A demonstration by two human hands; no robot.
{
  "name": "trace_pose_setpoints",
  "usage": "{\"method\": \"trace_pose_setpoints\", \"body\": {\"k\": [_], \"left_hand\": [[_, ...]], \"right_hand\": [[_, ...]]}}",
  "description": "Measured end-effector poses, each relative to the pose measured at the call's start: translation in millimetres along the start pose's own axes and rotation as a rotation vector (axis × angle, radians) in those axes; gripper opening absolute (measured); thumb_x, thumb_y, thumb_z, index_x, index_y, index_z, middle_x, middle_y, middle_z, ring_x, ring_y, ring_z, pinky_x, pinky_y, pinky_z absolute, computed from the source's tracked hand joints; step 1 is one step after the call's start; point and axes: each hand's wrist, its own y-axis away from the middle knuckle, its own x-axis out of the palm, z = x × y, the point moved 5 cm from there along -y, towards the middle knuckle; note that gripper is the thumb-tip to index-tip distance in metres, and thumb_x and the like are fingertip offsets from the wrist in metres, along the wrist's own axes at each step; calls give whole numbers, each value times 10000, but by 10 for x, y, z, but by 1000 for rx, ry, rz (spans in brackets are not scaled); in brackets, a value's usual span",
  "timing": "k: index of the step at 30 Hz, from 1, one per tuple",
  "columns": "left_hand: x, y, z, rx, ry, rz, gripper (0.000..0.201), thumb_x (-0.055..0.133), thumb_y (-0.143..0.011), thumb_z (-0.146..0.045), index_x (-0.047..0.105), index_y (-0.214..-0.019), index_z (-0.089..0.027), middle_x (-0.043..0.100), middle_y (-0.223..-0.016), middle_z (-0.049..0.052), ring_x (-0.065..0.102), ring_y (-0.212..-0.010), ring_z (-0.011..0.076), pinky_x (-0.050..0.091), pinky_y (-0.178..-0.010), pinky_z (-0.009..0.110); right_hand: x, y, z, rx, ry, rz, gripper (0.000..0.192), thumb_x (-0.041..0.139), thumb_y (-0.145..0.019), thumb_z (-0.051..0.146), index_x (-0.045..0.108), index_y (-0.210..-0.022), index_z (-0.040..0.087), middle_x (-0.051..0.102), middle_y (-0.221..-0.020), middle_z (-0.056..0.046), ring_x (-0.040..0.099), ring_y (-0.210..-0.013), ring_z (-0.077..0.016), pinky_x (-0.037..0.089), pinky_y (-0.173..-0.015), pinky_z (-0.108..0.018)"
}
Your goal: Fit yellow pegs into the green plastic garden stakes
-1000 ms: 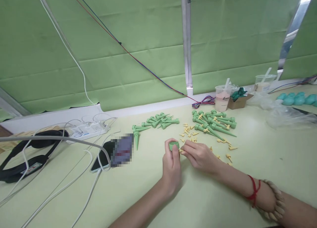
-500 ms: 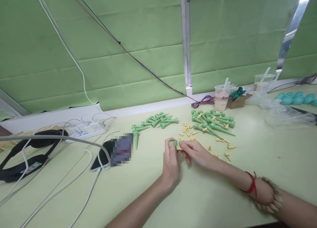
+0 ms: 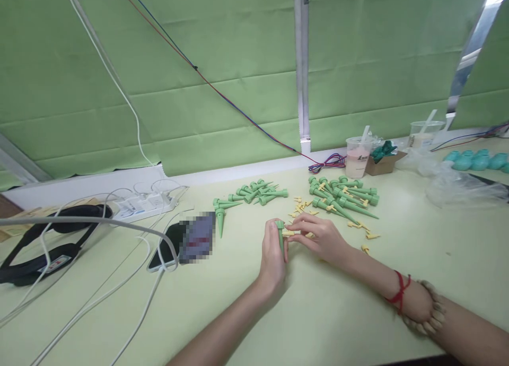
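My left hand (image 3: 273, 260) is wrapped round a green plastic watering spike (image 3: 280, 233), held upright with its capped end on top. A small yellow nozzle (image 3: 289, 233) sticks out sideways from the spike, just below the cap. The thumb and fingers of my right hand (image 3: 322, 237) close on this nozzle from the right. Beyond my hands, several loose yellow nozzles (image 3: 303, 204) are scattered on the table. Behind them to the right is a pile of green spikes (image 3: 344, 196), some with yellow nozzles on or among them. Another group of green spikes (image 3: 254, 192) lies to the left.
Left of my hands are a phone (image 3: 169, 244), black headphones (image 3: 55, 260), white cables and a power strip (image 3: 145, 204). Drink cups (image 3: 357, 162), a small cardboard box (image 3: 382, 164), clear plastic bags (image 3: 457, 188) and turquoise pots (image 3: 475, 159) stand at the back right.
My left hand has turned the spike slightly, so more of its body shows. The fingers of my right hand have opened out a little and shifted round the nozzle.
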Motion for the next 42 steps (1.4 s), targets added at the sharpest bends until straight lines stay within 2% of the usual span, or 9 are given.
{"method": "trace_pose_setpoints", "body": {"k": [7,11,14,17,22,27,33,39,42], "left_hand": [[-4,1,75,14,-114,78,365,247,-886,-512,442,-883,-204,291,-534,-65,257,-440,90,270,-467,227],[-45,5,97,38,-209,70,358,230,-886,-511,422,-969,-220,273,-528,-66,287,-465,111,259,-488,239],[-58,12,86,72,-280,78,335,233,-891,-492,396,-1008,-225,298,-505,-69,319,-473,123,261,-500,246],[-33,12,65,94,-276,122,314,236,-895,-477,375,-1023,-228,358,-509,-66,378,-487,131,297,-522,247],[-18,-14,79,20,-218,76,333,241,-881,-517,394,-966,-235,322,-514,-71,344,-475,118,308,-507,231],[-15,-30,129,-54,-90,5,364,268,-862,-552,421,-885,-223,343,-582,-55,320,-477,96,315,-462,209],[-12,-32,154,-126,45,-39,396,317,-836,-576,370,-725,-200,312,-563,-60,294,-465,79,323,-458,199],[14,5,71,-106,-18,-33,370,280,-868,-530,356,-712,-204,297,-561,-54,293,-488,91,312,-457,201],[17,12,24,-48,-74,-11,343,275,-882,-503,387,-765,-202,313,-613,-47,298,-521,90,332,-495,199]], "right_hand": [[6,-12,36,48,-126,-7,218,516,-839,349,596,-723,183,588,-708,-44,527,-650,-139,407,-575,-255],[71,-24,33,265,-339,40,315,541,-796,421,501,-596,181,510,-618,-10,474,-593,-124,391,-547,-245],[218,15,-44,473,-609,182,386,541,-764,515,504,-597,169,462,-557,16,435,-530,-101,377,-510,-230],[324,56,-102,567,-793,280,438,516,-765,559,495,-591,158,418,-519,35,401,-507,-82,369,-508,-217],[308,57,-125,570,-698,234,434,496,-781,557,514,-624,153,403,-502,47,387,-485,-75,332,-483,-207],[187,18,-54,414,-347,135,293,551,-792,445,564,-715,163,536,-657,2,468,-548,-97,379,-498,-218],[94,39,7,134,-30,40,236,535,-845,341,572,-1051,232,604,-885,-18,561,-605,-97,454,-588,-238],[-8,23,156,-243,279,-88,211,454,-897,309,590,-975,169,647,-827,-50,605,-677,-134,437,-574,-241],[-10,16,212,-318,405,-98,247,408,-915,313,583,-902,139,623,-729,-46,577,-622,-137,412,-543,-241]]}}
